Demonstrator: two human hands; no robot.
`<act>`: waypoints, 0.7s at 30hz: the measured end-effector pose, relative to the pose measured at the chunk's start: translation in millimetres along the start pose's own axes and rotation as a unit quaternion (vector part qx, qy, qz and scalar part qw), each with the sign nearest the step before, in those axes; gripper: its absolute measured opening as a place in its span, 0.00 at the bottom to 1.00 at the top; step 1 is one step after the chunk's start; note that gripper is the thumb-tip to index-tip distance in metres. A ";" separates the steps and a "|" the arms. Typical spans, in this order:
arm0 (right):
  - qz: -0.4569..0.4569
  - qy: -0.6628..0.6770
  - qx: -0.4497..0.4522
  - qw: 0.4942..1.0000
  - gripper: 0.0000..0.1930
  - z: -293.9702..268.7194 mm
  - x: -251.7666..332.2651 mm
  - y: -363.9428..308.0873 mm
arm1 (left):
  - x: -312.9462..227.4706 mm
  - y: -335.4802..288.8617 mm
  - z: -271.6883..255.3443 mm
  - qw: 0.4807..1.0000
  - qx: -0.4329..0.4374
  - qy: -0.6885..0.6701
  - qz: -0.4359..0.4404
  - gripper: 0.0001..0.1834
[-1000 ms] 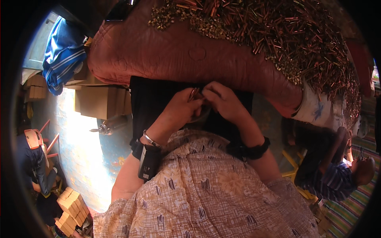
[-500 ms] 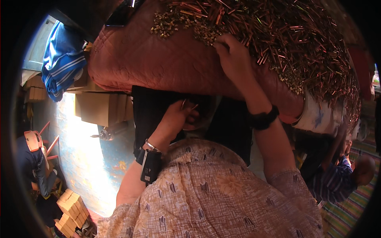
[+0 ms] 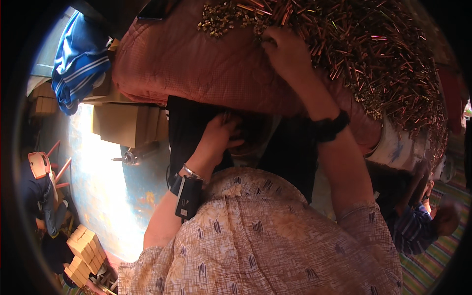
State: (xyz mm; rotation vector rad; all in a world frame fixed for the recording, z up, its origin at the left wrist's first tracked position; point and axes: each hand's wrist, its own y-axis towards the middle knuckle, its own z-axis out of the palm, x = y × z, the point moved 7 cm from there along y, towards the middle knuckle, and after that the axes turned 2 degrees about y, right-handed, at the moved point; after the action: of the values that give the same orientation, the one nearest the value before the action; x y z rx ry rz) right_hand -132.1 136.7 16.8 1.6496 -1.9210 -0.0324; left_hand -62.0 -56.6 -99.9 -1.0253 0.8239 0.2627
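My right hand (image 3: 287,51) reaches to the near edge of a heap of small brass-coloured pieces (image 3: 219,19) on a reddish quilted cloth (image 3: 196,69). Its thumb and forefinger are closed together by the pieces; what lies between them is too small to name. Beyond and to the right spreads a large pile of thin copper-coloured rods or tubes (image 3: 364,59). My left hand (image 3: 216,137) hangs lower, over my dark-clad lap, its fingers curled. A small glint shows at its fingertips, but shadow hides what it holds.
A blue cloth with white stripes (image 3: 81,59) hangs at the left, near cardboard boxes (image 3: 118,123). Stacked yellowish blocks (image 3: 86,250) stand at lower left beside a person (image 3: 37,196). Another person in a striped shirt (image 3: 415,228) is at lower right. A dark flat object (image 3: 155,9) lies at the top.
My right hand has shifted slightly up and left along the brass pieces. The left hand has turned and moved a little; the thin rods seen at its fingers earlier no longer show clearly.
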 end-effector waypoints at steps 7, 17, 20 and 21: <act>0.059 0.197 -0.028 0.978 0.05 -29.1 17.6 -44.0 | 5.6 0.9 -6.5 1.000 0.012 0.003 0.001 0.18; 0.267 0.511 0.126 0.807 0.04 -3.9 19.4 -131.1 | 2.2 -5.1 10.9 0.999 0.034 -0.008 -0.007 0.09; 0.264 0.534 0.132 0.792 0.04 -2.0 22.3 -143.0 | 7.1 -5.3 7.1 0.998 0.057 -0.018 0.014 0.08; 0.268 0.534 0.132 0.791 0.04 -1.3 20.5 -145.0 | 7.3 -5.1 6.8 0.998 0.057 -0.018 0.010 0.08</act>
State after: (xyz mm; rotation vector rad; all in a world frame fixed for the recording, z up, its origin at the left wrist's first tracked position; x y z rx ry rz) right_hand -3.1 85.6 -30.1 0.8155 -1.3761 1.1822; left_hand -50.9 -54.9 -100.1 -0.9040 0.8088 0.2481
